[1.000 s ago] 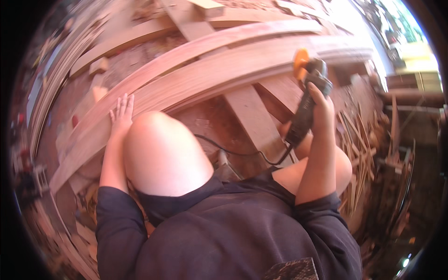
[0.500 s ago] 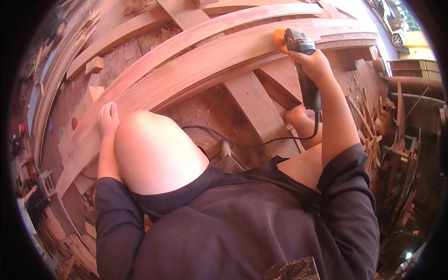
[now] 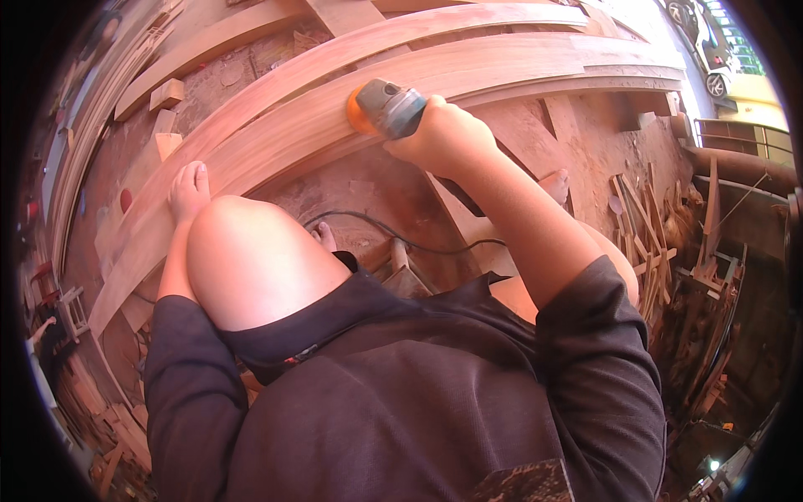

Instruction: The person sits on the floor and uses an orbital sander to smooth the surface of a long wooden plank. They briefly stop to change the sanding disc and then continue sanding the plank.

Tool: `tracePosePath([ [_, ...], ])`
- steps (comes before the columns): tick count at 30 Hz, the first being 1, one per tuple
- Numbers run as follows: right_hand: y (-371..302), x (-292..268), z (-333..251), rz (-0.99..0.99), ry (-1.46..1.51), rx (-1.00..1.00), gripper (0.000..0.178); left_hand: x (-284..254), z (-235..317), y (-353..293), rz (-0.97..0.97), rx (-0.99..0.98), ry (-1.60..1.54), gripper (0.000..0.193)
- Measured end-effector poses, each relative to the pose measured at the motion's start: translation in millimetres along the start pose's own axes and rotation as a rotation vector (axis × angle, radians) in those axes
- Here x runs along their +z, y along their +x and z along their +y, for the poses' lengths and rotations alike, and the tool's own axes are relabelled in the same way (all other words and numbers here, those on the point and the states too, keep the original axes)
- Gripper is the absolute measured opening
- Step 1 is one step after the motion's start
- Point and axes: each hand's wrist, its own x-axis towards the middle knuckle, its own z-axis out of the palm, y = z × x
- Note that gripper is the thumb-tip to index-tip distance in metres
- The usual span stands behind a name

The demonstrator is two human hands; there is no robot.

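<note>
Grey, orange-disced power tool (image 3: pixel 391 107) fills our gripping right hand (image 3: pixel 447 140); our left hand (image 3: pixel 191 191) lies open on a pinkish wooden board (image 3: pixel 293 138).

Dark shirt (image 3: pixel 385 418), elbow-length sleeves (image 3: pixel 598 335); dark shorts (image 3: pixel 309 322), small red mark (image 3: pixel 299 356); right hand (image 3: pixel 447 142) bare.

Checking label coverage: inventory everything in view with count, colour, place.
power tool: 1, grey with orange disc, upper centre
cable: 1, black, centre
curved boards: at least 2, pinkish, across upper half
straight planks: several, brown, beyond them
small blocks: at least 2, tan, upper left
scrap sticks: many, tan, right
vehicle: 1, dark and white, upper right
probable other person: 1, dark, left rim
legs: 2, bare, centre
top: 1, dark, bottom
left grip: 1, bare, on curved board
right grip: 1, bare, around power tool
</note>
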Motion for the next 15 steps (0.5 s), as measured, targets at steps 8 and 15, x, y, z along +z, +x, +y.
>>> tracePosePath([
  [8,20,-47,105,0.103,0.024,0.157,0.063,-1,-11,-3,0.008,0.022,0.002,0.035],
  [15,65,-89,221,0.261,0.193,0.278,0.064,0,-13,-3,0.007,0.034,0.038,0.036],
])
